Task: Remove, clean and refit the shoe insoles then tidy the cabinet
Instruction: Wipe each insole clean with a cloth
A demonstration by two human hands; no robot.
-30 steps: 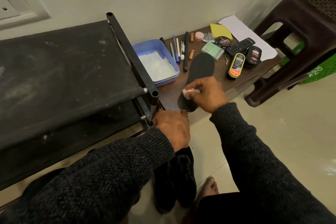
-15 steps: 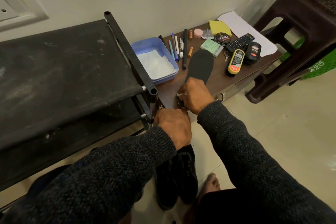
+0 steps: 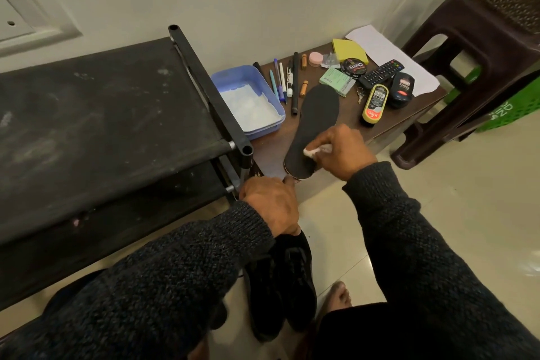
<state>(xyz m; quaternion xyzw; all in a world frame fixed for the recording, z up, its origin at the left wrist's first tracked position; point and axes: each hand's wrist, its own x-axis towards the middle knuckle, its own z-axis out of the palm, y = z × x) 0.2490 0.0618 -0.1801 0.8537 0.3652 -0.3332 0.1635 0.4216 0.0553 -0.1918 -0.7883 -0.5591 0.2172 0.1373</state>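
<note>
1. Black fabric shoe rack (image 3: 102,126), far left.
2. Left hand (image 3: 271,204) pinches heel end of flat black shoe insole (image 3: 315,123) at edge of low brown wooden table (image 3: 388,123).
3. Right hand (image 3: 342,152) grips small white wipe (image 3: 311,151), pressed on insole.
4. Black shoes (image 3: 280,286) on floor below.

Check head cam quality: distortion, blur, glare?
Head view: wide-angle bowing bends the shoe rack rail; dim warm light; soft glare on floor tiles; sleeves blur at bottom edge; insole and right hand sharp.
</note>
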